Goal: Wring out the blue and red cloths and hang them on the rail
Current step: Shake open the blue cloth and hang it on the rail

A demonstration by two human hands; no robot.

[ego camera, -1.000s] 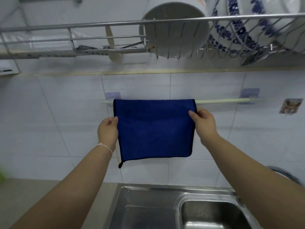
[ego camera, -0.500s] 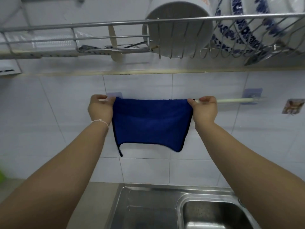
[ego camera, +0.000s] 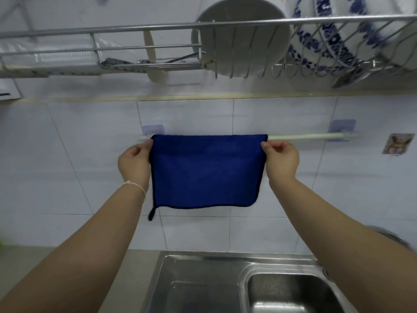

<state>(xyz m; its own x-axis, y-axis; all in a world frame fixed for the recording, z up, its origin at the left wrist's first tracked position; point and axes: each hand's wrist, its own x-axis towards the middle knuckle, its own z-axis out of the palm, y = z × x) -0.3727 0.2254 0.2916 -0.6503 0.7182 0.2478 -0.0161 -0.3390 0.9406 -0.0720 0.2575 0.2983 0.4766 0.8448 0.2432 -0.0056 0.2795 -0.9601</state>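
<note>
Head view: blue cloth (ego camera: pixel 206 170) was draped over the rail (ego camera: pixel 304 137), pinched at its upper corners by left hand (ego camera: pixel 134 164) and right hand (ego camera: pixel 281 161). Risk judged: uneven overhang could let it slide off into the sink (ego camera: pixel 198 288) below the rail. Red cloth was not seen.

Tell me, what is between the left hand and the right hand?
In the head view, the blue cloth fills the stretch between the left hand and right hand, draped over the rail; each hand pinches one side edge.

Soft, even, cool light on white wall tiles (ego camera: pixel 293 188); wide-angle bowing bends the dish rack (ego camera: pixel 158 26) above; edges blur slightly.
</note>
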